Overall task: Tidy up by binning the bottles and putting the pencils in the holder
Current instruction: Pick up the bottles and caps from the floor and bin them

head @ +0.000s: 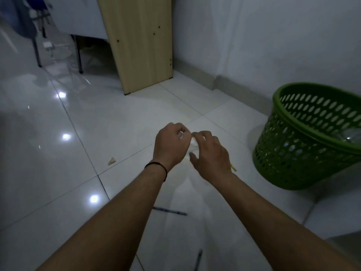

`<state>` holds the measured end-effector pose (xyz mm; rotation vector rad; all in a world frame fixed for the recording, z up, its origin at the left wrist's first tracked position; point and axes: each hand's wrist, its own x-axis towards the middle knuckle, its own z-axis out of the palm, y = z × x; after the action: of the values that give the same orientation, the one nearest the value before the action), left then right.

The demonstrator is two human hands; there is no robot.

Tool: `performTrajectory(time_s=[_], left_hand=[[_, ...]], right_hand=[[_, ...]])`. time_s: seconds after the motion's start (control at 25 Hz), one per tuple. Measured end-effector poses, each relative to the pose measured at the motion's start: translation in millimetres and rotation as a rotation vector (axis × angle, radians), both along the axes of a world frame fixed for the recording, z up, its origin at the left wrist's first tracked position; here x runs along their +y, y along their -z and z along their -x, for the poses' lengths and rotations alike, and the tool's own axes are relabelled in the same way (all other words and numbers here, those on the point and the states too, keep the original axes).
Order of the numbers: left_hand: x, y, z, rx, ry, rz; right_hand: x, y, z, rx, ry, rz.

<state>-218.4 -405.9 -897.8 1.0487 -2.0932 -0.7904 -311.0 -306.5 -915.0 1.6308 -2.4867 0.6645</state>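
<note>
A clear plastic bottle (192, 145) is held between both hands above the white floor, mostly hidden by them. My left hand (171, 146) grips its top end and my right hand (212, 156) wraps its body. The green perforated bin (304, 153) stands to the right with something clear inside (350, 136). A blue pencil (170, 211) lies on the floor under my forearms. Another dark pencil (198, 259) lies near the bottom edge. A yellow pencil tip (233, 168) shows beside my right wrist.
A wooden desk panel (140, 42) stands at the back, with chair legs (79, 55) to its left. A white wall (273, 36) and skirting run behind the bin. A small paper scrap (111, 160) lies on the floor tiles.
</note>
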Motion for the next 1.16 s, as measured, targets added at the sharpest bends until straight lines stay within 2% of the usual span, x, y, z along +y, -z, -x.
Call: performTrajectory(time_s=[0.12,0.32,0.44,0.56,0.72,0.8,1.0,1.16], left_hand=[[14.0,-25.6,21.6,0.121,0.026,0.055],[55.2,-23.0,53.7,-0.156,0.244,0.226],[75.8,-17.1,79.7,-0.292,0.263,0.328],[94.2,-22.2,100.5,-0.318,0.249,0.353],[113.3,-25.8,115.1,-0.294,0.289,0.339],[117.3,-25.0,114.3,-0.303,0.291,0.338],[123.4,-17.5,93.8,-0.351,0.292,0.336],[137.6,7.0,64.6,-0.416,0.299,0.274]], right_hand=[[13.7,-40.7,25.5,0.017,0.165,0.252],[52.4,-114.0,82.2,0.015,0.391,0.664],[79.7,-142.1,115.8,0.079,0.512,0.793],[98.6,-135.2,139.5,0.098,0.615,0.708],[108.0,-123.5,154.4,-0.045,0.731,0.295],[109.7,-123.1,150.1,-0.047,0.743,0.176],[127.5,-97.1,103.1,0.132,0.606,0.325],[157.3,-41.8,58.8,0.128,0.509,0.203]])
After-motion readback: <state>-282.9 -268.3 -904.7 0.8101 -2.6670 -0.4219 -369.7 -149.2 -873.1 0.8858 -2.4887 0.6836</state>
